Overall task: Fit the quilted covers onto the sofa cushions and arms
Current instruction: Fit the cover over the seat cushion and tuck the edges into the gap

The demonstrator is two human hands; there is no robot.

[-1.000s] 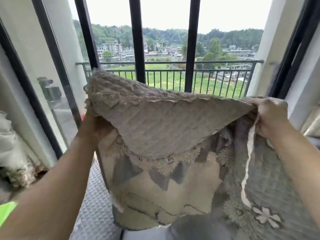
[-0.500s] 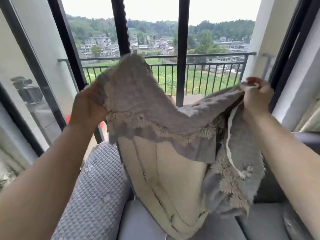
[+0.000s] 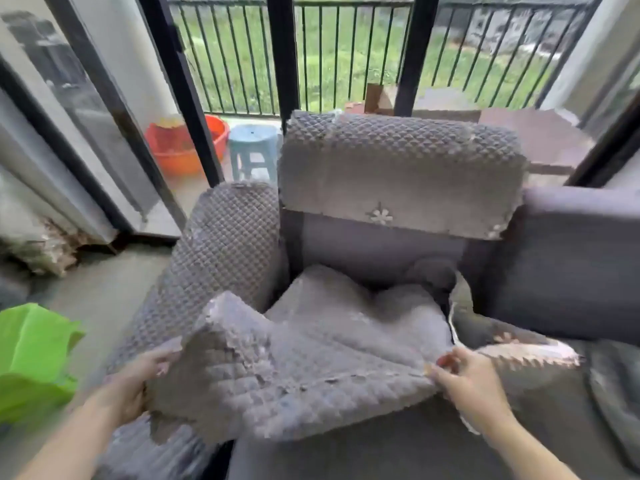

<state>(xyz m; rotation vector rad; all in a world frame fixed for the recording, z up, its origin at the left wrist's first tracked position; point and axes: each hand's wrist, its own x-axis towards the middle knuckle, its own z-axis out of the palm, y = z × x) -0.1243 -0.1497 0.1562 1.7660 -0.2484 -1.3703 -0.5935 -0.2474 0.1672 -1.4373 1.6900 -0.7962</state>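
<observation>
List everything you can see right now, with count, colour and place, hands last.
Quilted cover: one, grey, held over the seat
Backrest cover: one, grey, draped over the back cushion
Arm cover: one, grey, on the sofa arm
Sofa: one, dark grey
Basin: one, orange, on the balcony
Stool: one, light blue, beside the basin
Bag: one, green, floor at left
Left hand: gripping the cover's left edge
Right hand: pinching its right edge

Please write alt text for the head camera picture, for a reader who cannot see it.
Two bare hands, left hand and right hand, hold a crumpled grey quilted cover above the sofa seat. Quilted covers already lie over the sofa arm and the back cushion. Behind stand a balcony railing, an orange basin and a blue stool.
</observation>
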